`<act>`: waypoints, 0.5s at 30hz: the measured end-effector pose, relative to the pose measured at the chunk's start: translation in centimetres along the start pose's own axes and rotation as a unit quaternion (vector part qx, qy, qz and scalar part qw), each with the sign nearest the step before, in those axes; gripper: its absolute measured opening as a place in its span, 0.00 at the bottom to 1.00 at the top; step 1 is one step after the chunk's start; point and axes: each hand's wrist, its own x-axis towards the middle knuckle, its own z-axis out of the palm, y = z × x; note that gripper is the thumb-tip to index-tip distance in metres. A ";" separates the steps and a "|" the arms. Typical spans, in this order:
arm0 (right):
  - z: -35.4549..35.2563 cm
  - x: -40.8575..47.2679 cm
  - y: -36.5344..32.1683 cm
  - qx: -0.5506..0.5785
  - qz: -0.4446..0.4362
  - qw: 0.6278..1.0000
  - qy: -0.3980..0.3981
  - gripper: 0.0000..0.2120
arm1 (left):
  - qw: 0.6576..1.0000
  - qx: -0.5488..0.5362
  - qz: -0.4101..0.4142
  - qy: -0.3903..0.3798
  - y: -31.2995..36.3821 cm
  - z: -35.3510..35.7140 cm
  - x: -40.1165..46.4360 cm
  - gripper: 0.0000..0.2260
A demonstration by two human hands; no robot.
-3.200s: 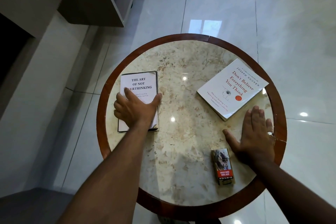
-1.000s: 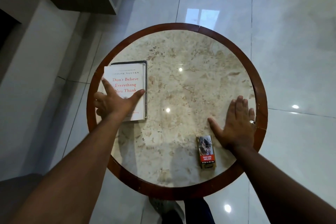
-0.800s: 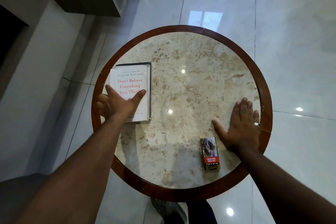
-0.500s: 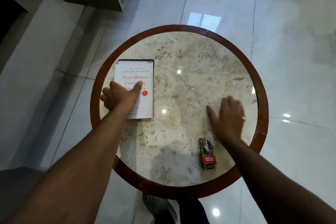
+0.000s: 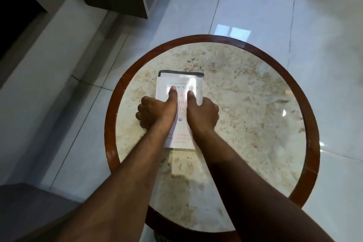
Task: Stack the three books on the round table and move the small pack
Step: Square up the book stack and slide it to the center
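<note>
1. The round marble-topped table with a dark red-brown wooden rim [image 5: 204, 186] fills the near view; the small pack cannot be seen on it.
2. The left hand [image 5: 155, 112] and right hand [image 5: 202, 113] clasp the sides of the book stack, thumbs lying flat on the cover.
3. The white paperback with red title lettering [image 5: 179, 137] lies on top, left of the table's centre.
4. A dark-edged book [image 5: 180, 73] shows beneath, at the far end.
5. Beyond lies the glossy white tiled floor [image 5: 255, 12].
</note>
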 end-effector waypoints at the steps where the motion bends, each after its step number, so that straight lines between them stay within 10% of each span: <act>1: -0.2 -0.1 -0.3 0.027 -0.003 1.000 0.007 0.27 | 0.999 -0.044 0.003 -0.009 0.3 -0.2 -0.1 0.35; 15: -4.6 0.8 0.8 0.300 -0.298 0.905 0.041 0.18 | 0.857 -0.442 0.246 -0.096 2.1 -1.8 -6.9 0.19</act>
